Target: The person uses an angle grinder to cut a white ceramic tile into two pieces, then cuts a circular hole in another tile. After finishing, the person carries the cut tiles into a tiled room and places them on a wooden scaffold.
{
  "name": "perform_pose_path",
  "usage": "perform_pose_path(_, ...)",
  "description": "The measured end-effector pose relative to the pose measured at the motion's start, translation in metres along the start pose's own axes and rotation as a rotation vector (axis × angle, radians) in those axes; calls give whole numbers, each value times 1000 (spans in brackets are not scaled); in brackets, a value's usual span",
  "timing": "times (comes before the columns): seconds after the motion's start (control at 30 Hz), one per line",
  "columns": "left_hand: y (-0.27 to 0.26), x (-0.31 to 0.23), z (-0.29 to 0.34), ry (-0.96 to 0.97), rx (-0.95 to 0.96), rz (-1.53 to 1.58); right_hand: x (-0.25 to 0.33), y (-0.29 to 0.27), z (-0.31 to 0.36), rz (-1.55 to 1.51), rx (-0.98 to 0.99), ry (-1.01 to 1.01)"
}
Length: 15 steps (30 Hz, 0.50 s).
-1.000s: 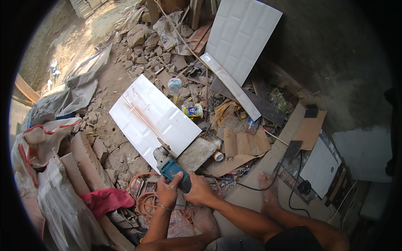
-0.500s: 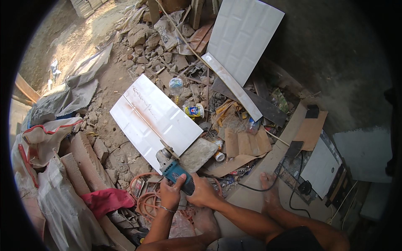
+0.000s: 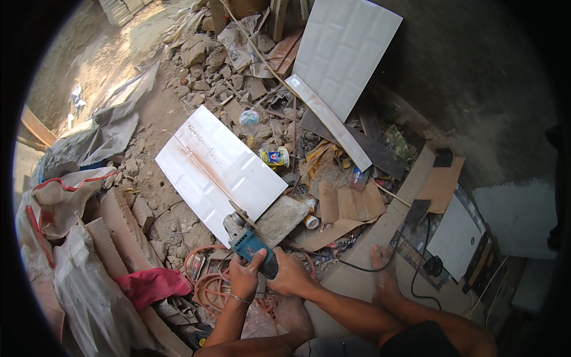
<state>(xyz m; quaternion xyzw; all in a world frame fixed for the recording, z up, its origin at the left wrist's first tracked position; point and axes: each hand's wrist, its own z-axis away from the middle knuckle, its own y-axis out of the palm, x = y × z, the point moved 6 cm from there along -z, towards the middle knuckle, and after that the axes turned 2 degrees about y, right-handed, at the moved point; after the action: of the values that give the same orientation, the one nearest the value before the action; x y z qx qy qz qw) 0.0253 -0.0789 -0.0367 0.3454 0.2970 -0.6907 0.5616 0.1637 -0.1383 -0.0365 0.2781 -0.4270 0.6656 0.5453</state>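
Observation:
A blue angle grinder (image 3: 248, 240) is held in both hands at the near edge of a large white tile (image 3: 220, 163) lying flat on rubble. My left hand (image 3: 243, 277) grips the grinder's rear body from the left. My right hand (image 3: 289, 275) wraps its handle end from the right. The grinder's disc touches the tile's near edge, where a long dusty cut line runs diagonally across the tile. A flat grey stone (image 3: 281, 219) lies right beside the grinder head.
Another white tile (image 3: 348, 50) and a narrow tile strip (image 3: 330, 119) lean at the back. Cardboard pieces (image 3: 345, 205), bottles, a small can (image 3: 275, 157), sacks (image 3: 71, 238), a red cloth (image 3: 151, 284), an orange hose coil (image 3: 205, 285) and a black cable (image 3: 410, 262) surround me. My bare foot (image 3: 383, 276) rests on a plank.
The grinder and both hands have edged slightly toward me along the cut line. Nothing else has moved.

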Motion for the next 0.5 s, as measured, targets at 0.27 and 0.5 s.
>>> perform_pose_path(0.27,2,-4,4,-26,0,-4,-4,2,1,10,0,56)
perform_pose_path(0.5,2,-4,4,-35,-12,-37,-3,0,3,-1,-25,10)
